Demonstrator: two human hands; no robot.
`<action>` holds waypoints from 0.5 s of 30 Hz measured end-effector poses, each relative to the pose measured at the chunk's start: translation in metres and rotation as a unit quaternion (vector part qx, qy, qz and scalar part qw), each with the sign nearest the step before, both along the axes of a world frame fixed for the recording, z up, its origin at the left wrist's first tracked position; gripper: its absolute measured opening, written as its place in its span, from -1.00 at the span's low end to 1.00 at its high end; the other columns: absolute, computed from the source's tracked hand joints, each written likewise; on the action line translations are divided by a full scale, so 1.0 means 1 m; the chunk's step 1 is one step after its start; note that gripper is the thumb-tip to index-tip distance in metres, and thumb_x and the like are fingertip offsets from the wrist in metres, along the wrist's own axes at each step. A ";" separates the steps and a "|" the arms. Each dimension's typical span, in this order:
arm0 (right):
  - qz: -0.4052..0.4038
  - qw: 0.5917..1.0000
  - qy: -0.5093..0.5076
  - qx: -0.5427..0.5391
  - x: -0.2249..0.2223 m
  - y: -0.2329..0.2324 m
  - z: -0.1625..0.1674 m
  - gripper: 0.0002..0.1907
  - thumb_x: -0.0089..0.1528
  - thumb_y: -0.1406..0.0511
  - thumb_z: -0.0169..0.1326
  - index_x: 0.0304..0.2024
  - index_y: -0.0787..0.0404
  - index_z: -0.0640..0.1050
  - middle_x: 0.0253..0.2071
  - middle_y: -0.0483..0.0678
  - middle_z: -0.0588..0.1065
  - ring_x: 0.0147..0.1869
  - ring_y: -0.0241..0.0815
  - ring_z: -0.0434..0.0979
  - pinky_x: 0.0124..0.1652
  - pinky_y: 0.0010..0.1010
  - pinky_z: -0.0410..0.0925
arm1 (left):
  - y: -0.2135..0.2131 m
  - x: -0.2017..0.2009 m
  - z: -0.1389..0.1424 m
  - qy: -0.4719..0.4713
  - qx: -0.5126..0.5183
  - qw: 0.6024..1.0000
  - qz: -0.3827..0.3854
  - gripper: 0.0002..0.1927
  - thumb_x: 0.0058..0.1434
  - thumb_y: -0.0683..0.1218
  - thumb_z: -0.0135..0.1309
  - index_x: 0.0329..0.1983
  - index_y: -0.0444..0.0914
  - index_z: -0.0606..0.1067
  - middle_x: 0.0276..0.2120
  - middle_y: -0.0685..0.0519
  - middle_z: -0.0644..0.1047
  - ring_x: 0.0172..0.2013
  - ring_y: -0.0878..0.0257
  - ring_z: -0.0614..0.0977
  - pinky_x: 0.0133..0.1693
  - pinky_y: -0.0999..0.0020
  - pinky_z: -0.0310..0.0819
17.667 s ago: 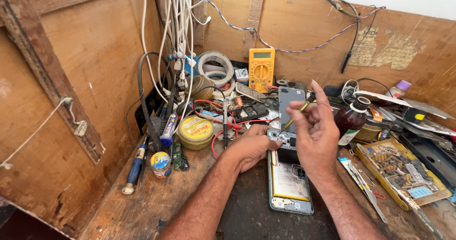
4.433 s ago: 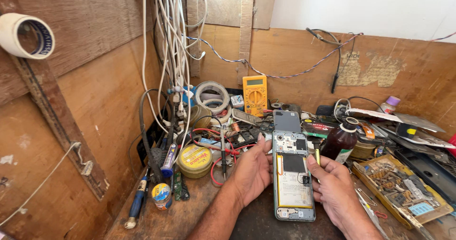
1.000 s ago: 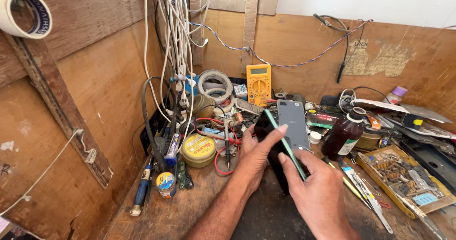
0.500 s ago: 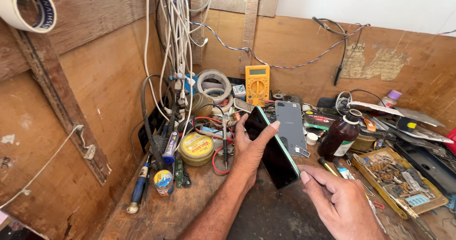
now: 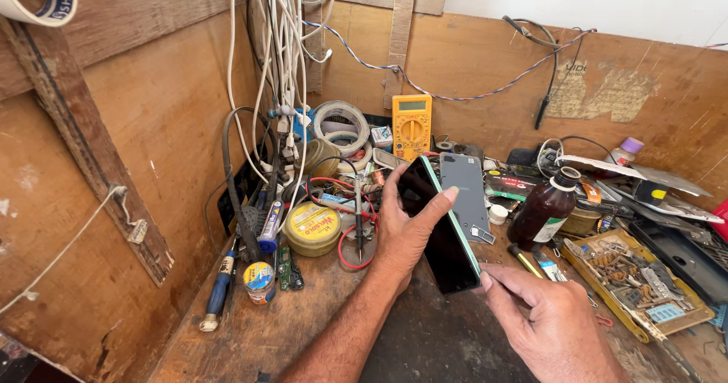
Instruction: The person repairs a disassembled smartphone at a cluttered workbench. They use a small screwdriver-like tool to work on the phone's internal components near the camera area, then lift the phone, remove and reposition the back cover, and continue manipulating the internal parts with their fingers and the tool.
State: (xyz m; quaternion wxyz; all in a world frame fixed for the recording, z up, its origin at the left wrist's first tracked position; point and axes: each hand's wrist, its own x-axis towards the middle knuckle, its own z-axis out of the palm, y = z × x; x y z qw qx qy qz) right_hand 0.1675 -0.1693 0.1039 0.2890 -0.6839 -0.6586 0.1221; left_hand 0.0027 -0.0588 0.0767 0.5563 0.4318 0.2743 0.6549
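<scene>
A dark-screened, green-edged phone (image 5: 442,235) is gripped by the left hand (image 5: 406,231); the right hand (image 5: 550,326) apparently only fingertip-touches beneath, so slipping is risked.

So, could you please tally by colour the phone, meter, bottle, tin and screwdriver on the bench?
Black: 1, the phone in the left hand
Yellow: 2, the multimeter and round tin
Brown: 1, the bottle
Blue: 1, the screwdriver handle
Total: 5
</scene>
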 end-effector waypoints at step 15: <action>-0.004 0.999 0.019 0.046 -0.004 -0.008 0.006 -0.74 0.15 0.21 0.26 -0.13 0.09 0.72 -0.49 -0.06 0.72 -0.44 -0.25 0.66 -0.32 -0.38 0.54 | -0.005 0.004 0.000 -0.001 0.067 0.998 0.000 -0.09 0.06 0.03 0.34 0.40 -0.29 0.17 0.05 -0.06 0.51 0.02 0.24 0.55 0.04 0.31 0.50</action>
